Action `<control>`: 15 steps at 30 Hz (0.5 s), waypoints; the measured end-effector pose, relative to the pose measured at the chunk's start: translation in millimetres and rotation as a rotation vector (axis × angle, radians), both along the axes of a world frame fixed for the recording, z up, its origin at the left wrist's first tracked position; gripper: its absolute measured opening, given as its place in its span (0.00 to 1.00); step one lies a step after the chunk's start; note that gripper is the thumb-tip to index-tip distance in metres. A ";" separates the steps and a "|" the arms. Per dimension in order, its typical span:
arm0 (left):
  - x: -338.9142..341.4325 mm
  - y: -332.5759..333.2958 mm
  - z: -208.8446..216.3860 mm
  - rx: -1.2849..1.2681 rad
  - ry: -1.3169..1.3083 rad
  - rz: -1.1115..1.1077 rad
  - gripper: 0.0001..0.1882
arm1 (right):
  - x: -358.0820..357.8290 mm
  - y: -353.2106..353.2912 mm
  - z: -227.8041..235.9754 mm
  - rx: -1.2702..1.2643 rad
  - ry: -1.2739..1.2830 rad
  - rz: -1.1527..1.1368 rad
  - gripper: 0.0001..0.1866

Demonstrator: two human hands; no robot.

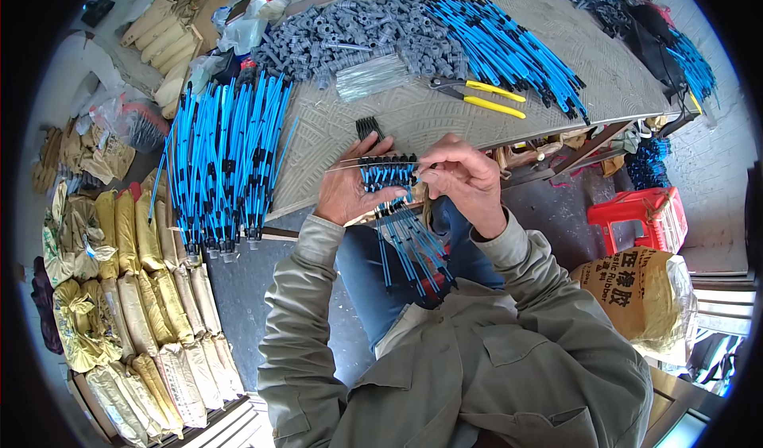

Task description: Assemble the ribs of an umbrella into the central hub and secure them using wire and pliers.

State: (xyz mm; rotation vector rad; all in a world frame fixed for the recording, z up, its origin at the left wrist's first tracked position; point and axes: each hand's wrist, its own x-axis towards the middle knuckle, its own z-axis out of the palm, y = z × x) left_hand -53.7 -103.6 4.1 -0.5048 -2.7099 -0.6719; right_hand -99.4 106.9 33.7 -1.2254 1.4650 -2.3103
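Note:
My left hand (350, 194) is wrapped round a bundle of thin blue rods (385, 179) with black fittings. Their lower ends fan out over my lap, while black tips stick up past my fingers onto the table edge. A thin straight wire (343, 166) lies across the row of black fittings and pokes out to the left. At its right end my right hand (467, 176) is closed, thumb and index finger pinched on the wire close to the bundle. The exact fingertip contact is partly hidden.
On the patterned table (318, 134) lie a heap of grey plastic fittings (358, 31), cut wires (372, 77), yellow-handled pliers (485, 98), and blue rods to the left (226, 154) and right (509, 51). Stacked sacks (143, 305) stand left; a red stool (640, 218) and large bag (636, 293) right.

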 end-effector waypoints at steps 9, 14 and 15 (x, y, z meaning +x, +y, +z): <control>-2.1 -0.4 -3.1 0.077 0.013 0.009 0.31 | -6.5 -1.4 6.8 0.052 0.120 0.003 0.10; -3.2 -0.2 -6.9 0.059 0.048 0.001 0.31 | -0.5 -1.4 6.3 0.034 0.033 -0.001 0.10; -3.5 -0.9 -6.9 0.047 0.061 -0.002 0.31 | -0.7 -2.1 6.7 0.027 0.015 0.000 0.10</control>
